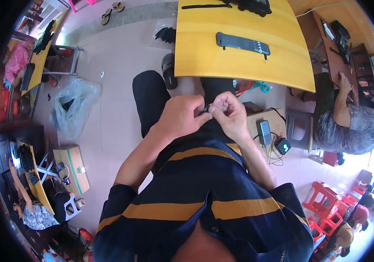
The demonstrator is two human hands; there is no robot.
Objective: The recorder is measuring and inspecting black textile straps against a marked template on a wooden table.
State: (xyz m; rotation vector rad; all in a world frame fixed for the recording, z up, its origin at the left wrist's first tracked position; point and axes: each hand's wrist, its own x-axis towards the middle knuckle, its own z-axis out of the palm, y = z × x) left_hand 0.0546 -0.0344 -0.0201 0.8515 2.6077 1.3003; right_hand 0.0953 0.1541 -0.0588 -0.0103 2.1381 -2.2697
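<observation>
- Holding a small black piece [207, 108] over the lap, just short of the yellow table [204, 63]; gripped narrowly between thumb and forefinger of the left hand [183, 114], pinched at its right side by the fingertips of the right hand [230, 114]; mostly covered by fingers, so cannot tell its full shape.
- Standing in the way straight ahead, with its near edge just beyond the hands: the same table.
- Lying on it, right of the middle: a flat dark strip [242, 43] with pale print; at the far edge, a black heap [254, 6].
- Near the right forearm: a phone [265, 132] on a brown box [278, 120], close to loose cables and a black square device [283, 146].
- Farther right: a seated person [350, 129] at another table; nearer, red stools [320, 201].
- Left on the floor: a clear plastic bag [82, 100]; nearer, a cardboard carton [78, 168].
- Between bag and table: a dark shoe [168, 72].
</observation>
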